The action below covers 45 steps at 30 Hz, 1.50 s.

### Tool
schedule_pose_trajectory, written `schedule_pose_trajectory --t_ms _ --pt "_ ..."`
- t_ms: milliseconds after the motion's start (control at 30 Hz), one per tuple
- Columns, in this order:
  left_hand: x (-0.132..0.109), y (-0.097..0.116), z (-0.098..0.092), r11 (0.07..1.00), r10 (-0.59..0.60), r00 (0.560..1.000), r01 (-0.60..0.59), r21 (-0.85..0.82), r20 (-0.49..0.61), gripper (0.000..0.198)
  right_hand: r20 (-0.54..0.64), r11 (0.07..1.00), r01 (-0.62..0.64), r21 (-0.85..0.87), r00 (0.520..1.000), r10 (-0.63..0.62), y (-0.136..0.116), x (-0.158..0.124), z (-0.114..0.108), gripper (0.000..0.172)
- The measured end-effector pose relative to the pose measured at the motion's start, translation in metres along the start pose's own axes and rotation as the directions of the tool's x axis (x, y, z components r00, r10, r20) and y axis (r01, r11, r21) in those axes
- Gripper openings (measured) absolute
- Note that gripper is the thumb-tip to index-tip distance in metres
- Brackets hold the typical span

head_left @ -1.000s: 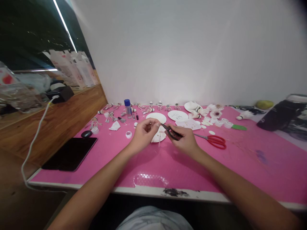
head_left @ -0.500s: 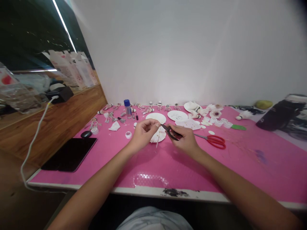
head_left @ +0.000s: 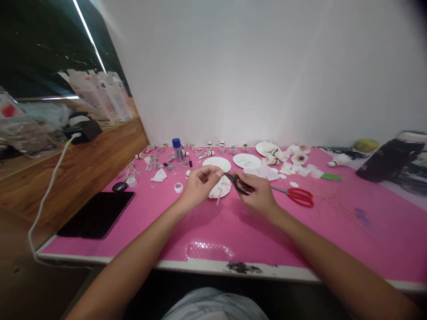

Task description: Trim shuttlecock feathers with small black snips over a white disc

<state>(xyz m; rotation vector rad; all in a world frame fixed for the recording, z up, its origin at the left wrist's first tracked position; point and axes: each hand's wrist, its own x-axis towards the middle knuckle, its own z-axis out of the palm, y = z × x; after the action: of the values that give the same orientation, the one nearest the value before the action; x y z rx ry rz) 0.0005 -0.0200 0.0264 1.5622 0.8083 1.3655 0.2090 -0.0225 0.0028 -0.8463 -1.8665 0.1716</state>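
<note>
My left hand [head_left: 200, 186] pinches a thin white shaft [head_left: 218, 199], whose lower end points down over a white paper plate with cut scraps [head_left: 220, 189]. My right hand [head_left: 258, 193] grips small black-handled snips [head_left: 237, 184]. Their tips reach toward the left fingertips, close to the shaft. Both hands hover just above the plate, and the fingers hide part of the tool. A larger white plate [head_left: 216, 163] lies just beyond them, and red-handled scissors [head_left: 300, 197] lie to the right of my right hand.
Along the back of the pink mat [head_left: 333, 231] stand several small feather-and-wire figures [head_left: 152, 162], a blue-capped bottle [head_left: 178, 150], white paper discs and small white cups [head_left: 304, 171]. A black tablet [head_left: 96, 214] and a black mouse [head_left: 120, 186] lie at left.
Both hands stay almost still. The white shaft now tilts slightly, with its lower end further left than a second ago.
</note>
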Motion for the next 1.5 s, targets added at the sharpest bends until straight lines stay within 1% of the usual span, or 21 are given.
schedule_pose_trajectory --t_ms 233,500,767,900,1033,1133,1200,1300,1400,1500 --pt "0.000 0.003 0.001 0.999 -0.026 1.000 0.027 -0.040 0.008 0.036 0.017 1.000 0.014 -0.015 1.000 -0.014 -0.003 0.001 -0.002 0.025" --pt "0.001 -0.001 0.000 0.993 -0.083 0.996 0.086 -0.087 0.040 0.038 0.000 0.998 0.047 -0.032 0.999 -0.047 -0.001 0.000 -0.002 0.024" --pt "0.005 -0.002 -0.005 0.971 -0.159 0.979 0.177 -0.159 0.124 0.037 0.003 0.993 0.092 -0.071 0.996 -0.092 0.004 0.000 -0.004 0.028" --pt "0.005 0.001 -0.009 0.981 -0.155 0.978 0.169 -0.096 0.139 0.039 0.020 0.991 0.105 -0.087 0.994 -0.104 0.006 0.000 -0.005 0.029" --pt "0.008 0.005 -0.015 0.991 -0.125 0.984 0.131 -0.039 0.127 0.040 0.019 0.994 0.072 -0.087 0.997 -0.070 0.005 0.002 -0.005 0.027" --pt "0.013 0.008 -0.023 0.992 -0.121 0.987 0.123 -0.013 0.103 0.037 0.017 0.997 0.025 -0.070 1.000 -0.024 0.004 0.003 -0.005 0.026" --pt "0.018 0.009 -0.031 0.993 -0.119 0.992 0.120 -0.013 0.051 0.038 0.018 0.998 -0.003 -0.060 1.000 0.004 0.006 0.003 -0.005 0.026" --pt "0.026 0.006 -0.044 0.996 -0.090 0.994 0.091 0.007 -0.058 0.037 0.001 0.999 -0.027 -0.031 1.000 0.027 0.010 0.002 -0.003 0.027" --pt "0.031 0.001 -0.055 0.995 -0.087 0.976 0.093 0.021 -0.198 0.039 0.002 0.999 -0.045 -0.008 0.999 0.045 0.014 0.001 -0.002 0.029" --pt "0.033 -0.003 -0.058 0.997 -0.050 0.966 0.065 0.050 -0.255 0.039 0.028 0.998 -0.057 -0.009 0.998 0.057 0.016 0.000 -0.001 0.030"
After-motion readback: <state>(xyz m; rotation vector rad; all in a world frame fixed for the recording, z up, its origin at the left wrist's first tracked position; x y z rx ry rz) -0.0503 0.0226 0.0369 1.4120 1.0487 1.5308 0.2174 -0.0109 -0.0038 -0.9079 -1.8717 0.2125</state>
